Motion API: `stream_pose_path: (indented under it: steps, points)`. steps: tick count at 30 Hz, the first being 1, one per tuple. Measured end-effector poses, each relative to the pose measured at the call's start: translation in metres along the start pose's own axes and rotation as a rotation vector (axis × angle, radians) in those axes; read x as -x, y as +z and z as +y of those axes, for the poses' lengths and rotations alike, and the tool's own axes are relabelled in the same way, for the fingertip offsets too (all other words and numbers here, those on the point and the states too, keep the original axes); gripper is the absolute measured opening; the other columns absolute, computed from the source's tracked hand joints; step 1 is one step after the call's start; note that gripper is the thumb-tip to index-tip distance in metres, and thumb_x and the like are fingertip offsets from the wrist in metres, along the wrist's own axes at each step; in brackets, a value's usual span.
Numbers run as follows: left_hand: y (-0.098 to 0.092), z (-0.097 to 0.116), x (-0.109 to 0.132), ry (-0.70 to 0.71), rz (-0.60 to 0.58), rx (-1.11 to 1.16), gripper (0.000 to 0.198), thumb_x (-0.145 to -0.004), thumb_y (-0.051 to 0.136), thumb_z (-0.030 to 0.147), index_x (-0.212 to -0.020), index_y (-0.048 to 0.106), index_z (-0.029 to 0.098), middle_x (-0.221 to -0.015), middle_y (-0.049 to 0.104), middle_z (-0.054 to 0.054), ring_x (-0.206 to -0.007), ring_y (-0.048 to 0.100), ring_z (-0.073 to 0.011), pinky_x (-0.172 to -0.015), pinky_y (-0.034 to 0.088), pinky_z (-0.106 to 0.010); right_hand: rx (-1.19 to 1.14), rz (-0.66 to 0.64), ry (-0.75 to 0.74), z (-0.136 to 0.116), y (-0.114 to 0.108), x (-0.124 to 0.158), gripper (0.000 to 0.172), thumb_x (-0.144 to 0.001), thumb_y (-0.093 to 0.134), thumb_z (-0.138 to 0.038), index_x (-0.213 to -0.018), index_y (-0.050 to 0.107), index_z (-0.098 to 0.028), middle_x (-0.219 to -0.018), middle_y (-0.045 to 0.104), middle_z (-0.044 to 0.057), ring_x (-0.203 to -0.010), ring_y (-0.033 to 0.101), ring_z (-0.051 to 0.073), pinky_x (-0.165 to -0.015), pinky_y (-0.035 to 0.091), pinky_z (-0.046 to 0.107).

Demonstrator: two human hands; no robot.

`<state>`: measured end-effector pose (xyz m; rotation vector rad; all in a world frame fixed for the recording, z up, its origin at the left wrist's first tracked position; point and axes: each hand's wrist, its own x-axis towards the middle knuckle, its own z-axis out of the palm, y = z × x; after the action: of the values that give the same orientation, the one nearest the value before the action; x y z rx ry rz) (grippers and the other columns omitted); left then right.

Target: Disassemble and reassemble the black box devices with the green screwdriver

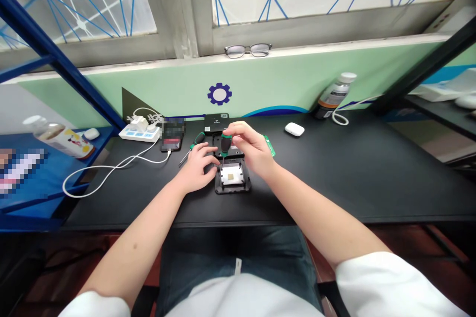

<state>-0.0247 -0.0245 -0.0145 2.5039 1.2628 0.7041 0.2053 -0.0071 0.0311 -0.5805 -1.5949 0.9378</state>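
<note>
Centre frame, your right hand [253, 151] grips a screwdriver [225, 142] upright over the open case [233, 179] on the bench [353, 168]; your left hand [199, 168] lies flat, holding nothing, bracing the case's left edge against turning

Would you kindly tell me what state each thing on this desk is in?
Small black box: lid off, insides showing.
Screwdriver: upright, gripped by right hand.
Left hand: resting against the box's edge.
Phone: plugged in.
Bottle: capped, tilted.
Glasses: unfolded.

Black table [353, 173] (open device [233, 178], bottle [334, 95], earbud case [294, 129])
</note>
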Motion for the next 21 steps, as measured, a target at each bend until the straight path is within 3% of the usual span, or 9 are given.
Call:
stream_pose_path:
  steps: [3,6,8,11,13,15,18,21]
  points:
    - [-0.0006,0.0005,-0.0003,0.005,0.022,0.006,0.015,-0.094,0.063,0.023,-0.101,0.076,0.025,-0.143,0.067,-0.008,-0.151,0.041,-0.0356,-0.127,0.037,-0.065,-0.136,-0.007,0.079,-0.0017,0.0034,0.0012,0.029,-0.098,0.071,-0.054,-0.11,0.068,-0.027,-0.12,0.074,0.007,-0.107,0.072,0.022,-0.096,0.062,0.042]
    - [-0.0005,0.0009,-0.0005,0.012,0.018,0.017,0.015,-0.092,0.064,0.02,-0.1,0.076,0.026,-0.143,0.068,-0.007,-0.15,0.042,-0.0346,-0.127,0.039,-0.064,-0.224,-0.035,0.101,0.0007,0.0086,0.0034,0.041,-0.088,0.086,-0.048,-0.11,0.058,-0.028,-0.121,0.077,0.007,-0.106,0.076,0.02,-0.098,0.064,0.042]
    - [0.0001,0.0007,-0.0005,0.028,0.02,0.025,0.016,-0.092,0.064,0.019,-0.101,0.076,0.026,-0.143,0.067,-0.007,-0.151,0.042,-0.0344,-0.127,0.039,-0.064,-0.271,-0.078,0.12,0.0023,0.0105,0.0045,0.041,-0.091,0.084,-0.047,-0.114,0.055,-0.03,-0.129,0.076,0.007,-0.111,0.077,0.021,-0.101,0.064,0.043]
    - [0.0009,-0.0001,-0.0004,0.034,0.019,0.031,0.017,-0.092,0.063,0.019,-0.102,0.076,0.026,-0.143,0.067,-0.007,-0.152,0.041,-0.0348,-0.127,0.038,-0.064,-0.264,-0.133,0.126,0.0023,0.0093,0.0049,0.035,-0.1,0.071,-0.054,-0.124,0.059,-0.031,-0.152,0.065,0.01,-0.135,0.068,0.025,-0.11,0.06,0.048]
    - [0.001,-0.0003,-0.0004,0.022,0.006,0.031,0.018,-0.092,0.064,0.019,-0.102,0.077,0.026,-0.142,0.068,-0.007,-0.152,0.041,-0.0354,-0.127,0.039,-0.065,-0.142,-0.128,0.078,0.002,0.0067,0.0043,0.036,-0.102,0.064,-0.059,-0.127,0.065,-0.032,-0.159,0.056,0.01,-0.145,0.058,0.027,-0.113,0.058,0.049]
    - [0.0009,-0.0002,-0.0004,0.016,-0.004,0.029,0.018,-0.092,0.063,0.019,-0.102,0.077,0.026,-0.14,0.068,-0.008,-0.151,0.042,-0.0356,-0.127,0.04,-0.064,0.013,-0.09,0.0,0.0028,0.0041,0.0033,0.039,-0.105,0.057,-0.061,-0.127,0.072,-0.032,-0.147,0.059,0.012,-0.14,0.057,0.027,-0.109,0.058,0.049]
    - [0.0013,0.0004,-0.0001,0.025,-0.003,0.021,0.018,-0.094,0.063,0.021,-0.103,0.077,0.026,-0.139,0.068,-0.008,-0.15,0.043,-0.0353,-0.126,0.041,-0.063,0.124,-0.023,-0.089,0.005,0.0012,0.0019,0.04,-0.109,0.049,-0.057,-0.123,0.078,-0.033,-0.114,0.061,0.01,-0.115,0.063,0.025,-0.1,0.061,0.048]
    - [0.0027,0.0015,-0.0002,0.039,-0.002,0.018,0.017,-0.096,0.062,0.02,-0.102,0.077,0.025,-0.138,0.068,-0.009,-0.15,0.043,-0.0348,-0.126,0.04,-0.062,0.073,-0.005,-0.11,0.0042,0.0011,0.0019,0.036,-0.111,0.048,-0.051,-0.117,0.079,-0.033,-0.114,0.065,0.008,-0.107,0.068,0.023,-0.097,0.062,0.047]
